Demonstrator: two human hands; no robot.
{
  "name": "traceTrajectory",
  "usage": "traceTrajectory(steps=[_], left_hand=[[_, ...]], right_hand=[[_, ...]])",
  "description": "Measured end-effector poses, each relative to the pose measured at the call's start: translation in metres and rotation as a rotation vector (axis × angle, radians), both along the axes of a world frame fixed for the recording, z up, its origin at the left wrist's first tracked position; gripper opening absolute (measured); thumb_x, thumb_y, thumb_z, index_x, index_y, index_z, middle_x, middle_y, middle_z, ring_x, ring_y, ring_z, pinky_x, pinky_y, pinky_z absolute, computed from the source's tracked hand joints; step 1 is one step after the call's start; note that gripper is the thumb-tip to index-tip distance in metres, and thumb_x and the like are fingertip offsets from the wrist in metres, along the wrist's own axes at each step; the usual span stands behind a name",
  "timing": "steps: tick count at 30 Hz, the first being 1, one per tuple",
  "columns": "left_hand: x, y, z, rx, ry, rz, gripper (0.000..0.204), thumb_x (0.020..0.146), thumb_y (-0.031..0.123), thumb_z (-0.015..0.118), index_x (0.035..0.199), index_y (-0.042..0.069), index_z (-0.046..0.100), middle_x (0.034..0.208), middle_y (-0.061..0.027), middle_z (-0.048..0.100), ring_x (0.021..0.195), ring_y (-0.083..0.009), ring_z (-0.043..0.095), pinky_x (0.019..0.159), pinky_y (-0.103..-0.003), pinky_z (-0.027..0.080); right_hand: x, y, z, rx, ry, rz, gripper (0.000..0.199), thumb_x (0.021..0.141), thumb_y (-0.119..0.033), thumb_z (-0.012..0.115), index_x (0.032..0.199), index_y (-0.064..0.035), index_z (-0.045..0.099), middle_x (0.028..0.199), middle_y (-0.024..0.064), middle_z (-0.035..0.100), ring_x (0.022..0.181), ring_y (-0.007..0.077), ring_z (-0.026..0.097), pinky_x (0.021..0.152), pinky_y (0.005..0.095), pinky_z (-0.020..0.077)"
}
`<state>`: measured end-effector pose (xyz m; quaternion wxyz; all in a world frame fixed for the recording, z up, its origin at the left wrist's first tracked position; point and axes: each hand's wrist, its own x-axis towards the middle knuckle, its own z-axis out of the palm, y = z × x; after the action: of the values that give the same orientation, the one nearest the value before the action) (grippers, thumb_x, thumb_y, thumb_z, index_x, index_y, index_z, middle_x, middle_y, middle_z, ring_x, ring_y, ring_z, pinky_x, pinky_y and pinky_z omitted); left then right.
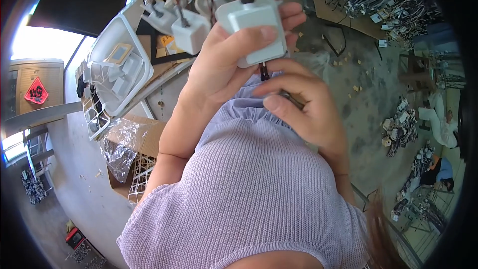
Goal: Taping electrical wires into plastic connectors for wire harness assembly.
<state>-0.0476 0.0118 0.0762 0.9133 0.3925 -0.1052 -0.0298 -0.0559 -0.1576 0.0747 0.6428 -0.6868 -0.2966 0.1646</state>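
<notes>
My left hand (219,57) is wrapped round a white plastic housing (256,22), its thumb lying across the front face. A black fitting (247,0) sticks out of the housing's top edge. Just below it, my right hand (311,102) is closed, with fingers curled around a thin dark piece (293,99) that is mostly hidden; its kind does not show. A short dark part (264,72) joins the housing's lower edge and reaches down to my right fingertips. Left of the housing hangs a similar white box (190,32) with a cable running up from it.
A white plastic bin (122,25) with white parts stands at the left by a table edge. Below it is an open cardboard box (144,137) with clear plastic wrap (119,144). Cable bundles (368,0) cover a surface at the upper right; another pile (400,127) lies lower down.
</notes>
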Motion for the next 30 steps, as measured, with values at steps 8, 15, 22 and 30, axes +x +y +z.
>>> traceTrajectory(steps=[8,15,22,30], left_hand=[[-0.013,0.002,0.009,-0.312,0.148,-0.128,0.072,0.084,0.016,0.059,0.142,-0.007,0.024,0.142,-0.0249,0.038,0.136,-0.0407,0.029,0.112,-0.059,0.023],[-0.016,-0.005,0.010,-0.289,0.074,-0.076,0.071,0.083,0.020,0.059,0.141,-0.007,0.028,0.147,-0.0263,0.029,0.140,-0.0424,0.020,0.116,-0.054,0.016],[-0.016,-0.005,0.007,-0.258,0.083,-0.025,0.069,0.082,0.019,0.059,0.139,-0.007,0.030,0.140,-0.0259,0.040,0.138,-0.0435,0.025,0.115,-0.052,0.019],[-0.003,-0.009,-0.002,-0.245,0.017,-0.137,0.069,0.079,0.021,0.060,0.137,-0.003,0.031,0.133,-0.0184,0.048,0.136,-0.0411,0.030,0.115,-0.052,0.021]], right_hand=[[0.033,-0.045,0.004,0.155,0.006,-0.236,0.043,0.090,-0.043,0.040,0.078,-0.0022,0.045,0.073,0.0073,0.045,0.061,0.0118,0.043,0.054,0.0249,0.0326],[0.028,-0.005,0.005,0.165,-0.294,-0.269,0.016,0.074,-0.006,0.074,0.084,-0.0004,0.062,0.082,0.0021,0.057,0.068,0.0064,0.046,0.059,0.0210,0.0348],[0.025,0.000,0.005,0.022,-0.335,-0.340,0.008,0.075,-0.002,0.071,0.078,0.0000,0.065,0.081,0.0001,0.056,0.061,0.0035,0.046,0.051,0.0186,0.0336],[0.057,-0.008,-0.012,0.182,-0.155,-0.368,0.004,0.075,0.003,0.060,0.075,-0.0010,0.061,0.081,-0.0014,0.056,0.063,0.0042,0.047,0.056,0.0198,0.0372]])
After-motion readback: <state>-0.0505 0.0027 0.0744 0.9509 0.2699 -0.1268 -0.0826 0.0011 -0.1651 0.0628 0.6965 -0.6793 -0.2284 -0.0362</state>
